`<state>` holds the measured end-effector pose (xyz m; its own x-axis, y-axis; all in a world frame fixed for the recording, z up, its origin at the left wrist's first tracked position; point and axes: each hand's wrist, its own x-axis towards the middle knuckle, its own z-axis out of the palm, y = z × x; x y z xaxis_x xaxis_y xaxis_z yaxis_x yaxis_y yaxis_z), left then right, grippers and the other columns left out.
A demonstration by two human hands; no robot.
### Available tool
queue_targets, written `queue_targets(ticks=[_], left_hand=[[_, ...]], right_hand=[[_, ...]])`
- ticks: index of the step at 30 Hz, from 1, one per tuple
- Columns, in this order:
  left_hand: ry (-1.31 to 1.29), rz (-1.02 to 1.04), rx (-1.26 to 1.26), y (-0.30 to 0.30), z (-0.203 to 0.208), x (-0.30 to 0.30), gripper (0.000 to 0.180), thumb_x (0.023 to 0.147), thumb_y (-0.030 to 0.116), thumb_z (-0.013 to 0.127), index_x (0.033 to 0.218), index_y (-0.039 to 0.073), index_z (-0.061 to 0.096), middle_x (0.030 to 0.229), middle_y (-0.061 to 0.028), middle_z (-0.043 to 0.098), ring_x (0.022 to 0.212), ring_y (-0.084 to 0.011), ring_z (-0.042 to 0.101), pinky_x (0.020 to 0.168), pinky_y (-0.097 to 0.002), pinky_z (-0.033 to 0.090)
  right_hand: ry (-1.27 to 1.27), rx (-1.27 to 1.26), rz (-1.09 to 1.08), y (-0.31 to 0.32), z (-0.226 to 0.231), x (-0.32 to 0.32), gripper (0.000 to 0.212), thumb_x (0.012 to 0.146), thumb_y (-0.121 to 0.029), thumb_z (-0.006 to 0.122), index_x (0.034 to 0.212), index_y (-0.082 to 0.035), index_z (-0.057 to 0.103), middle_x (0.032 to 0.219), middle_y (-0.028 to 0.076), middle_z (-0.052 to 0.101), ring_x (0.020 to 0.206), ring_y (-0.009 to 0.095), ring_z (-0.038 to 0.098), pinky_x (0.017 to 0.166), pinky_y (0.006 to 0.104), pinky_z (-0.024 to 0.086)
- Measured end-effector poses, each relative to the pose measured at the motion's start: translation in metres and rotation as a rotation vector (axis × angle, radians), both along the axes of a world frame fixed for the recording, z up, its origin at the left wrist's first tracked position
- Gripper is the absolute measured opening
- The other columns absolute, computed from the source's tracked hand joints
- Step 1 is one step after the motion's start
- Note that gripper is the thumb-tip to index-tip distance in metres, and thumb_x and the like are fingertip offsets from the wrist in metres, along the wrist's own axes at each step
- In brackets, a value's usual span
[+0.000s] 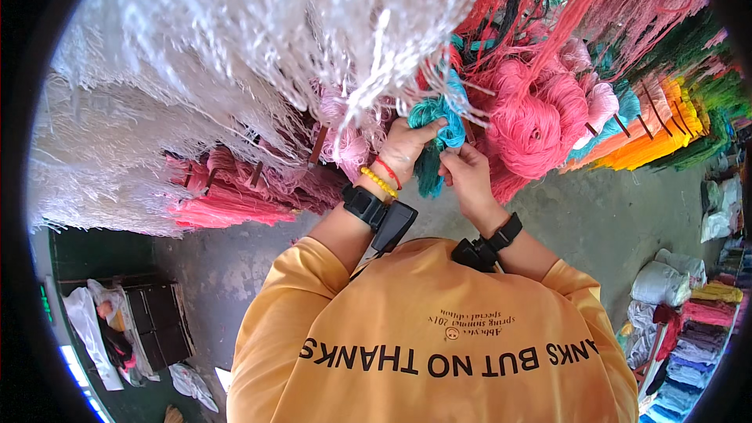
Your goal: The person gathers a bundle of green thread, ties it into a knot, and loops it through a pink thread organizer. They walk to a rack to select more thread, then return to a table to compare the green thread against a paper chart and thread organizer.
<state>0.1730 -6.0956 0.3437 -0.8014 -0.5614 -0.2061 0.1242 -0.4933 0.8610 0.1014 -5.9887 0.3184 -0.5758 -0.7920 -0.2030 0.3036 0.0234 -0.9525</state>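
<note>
A turquoise skein of yarn (451,135) hangs among the other yarns in front of me, with a darker teal tail (429,176) below it. Wrapped round its left side is my left hand (403,147), thumb lying across the strands. My right hand (470,176) is closed in a pinch at the skein's lower right; whatever lies between those fingertips is too small to make out. Just right of the hands hangs a big pink bundle of yarn (526,129). Pale pink yarn (348,149) hangs behind my left wrist, and white fringed strands (384,55) droop above.
Orange and yellow yarns (654,129) hang on rods at the right. Red-pink skeins (231,207) hang at the left. Stacked coloured bundles (697,345) fill a rack at lower right, near white sacks (662,282). A dark cabinet (157,321) stands at lower left.
</note>
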Motion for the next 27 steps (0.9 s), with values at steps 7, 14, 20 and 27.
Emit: queue_targets(ticks=[7,14,20,27], left_hand=[[0.018,0.038,-0.011,-0.001,-0.007,-0.001,0.014,0.078,0.011,0.058,0.091,0.005,0.057,0.083,-0.0008,0.06,0.071,-0.0095,0.056,0.063,-0.0224,0.044],[-0.05,0.051,0.107,0.002,0.006,0.001,0.015,0.079,0.016,0.058,0.09,0.005,0.057,0.081,-0.0015,0.06,0.07,-0.0106,0.057,0.063,-0.0251,0.046],[-0.052,0.158,0.065,0.004,0.003,-0.002,0.02,0.076,0.024,0.062,0.081,0.005,0.06,0.07,-0.0015,0.059,0.06,-0.0097,0.055,0.053,-0.0229,0.043],[-0.126,0.087,-0.021,0.002,0.004,0.002,0.016,0.078,0.027,0.059,0.085,0.012,0.059,0.078,0.0024,0.059,0.069,-0.0081,0.054,0.063,-0.0236,0.041]], right_hand=[[0.216,-0.138,-0.018,0.0,0.007,0.008,0.007,0.077,-0.008,0.055,0.077,-0.003,0.051,0.061,-0.002,0.05,0.052,0.004,0.045,0.046,0.0182,0.035],[0.101,-0.044,-0.022,0.001,0.018,0.005,0.005,0.077,-0.006,0.055,0.076,-0.002,0.053,0.061,-0.003,0.049,0.054,0.003,0.046,0.048,0.0182,0.036],[0.277,-0.081,0.004,-0.003,0.019,0.004,0.007,0.078,-0.007,0.054,0.077,-0.001,0.053,0.063,-0.001,0.052,0.055,0.005,0.049,0.05,0.019,0.04],[0.205,-0.091,-0.064,-0.002,0.016,-0.002,0.009,0.077,-0.01,0.056,0.077,-0.001,0.054,0.063,0.001,0.054,0.051,0.005,0.048,0.046,0.0188,0.038]])
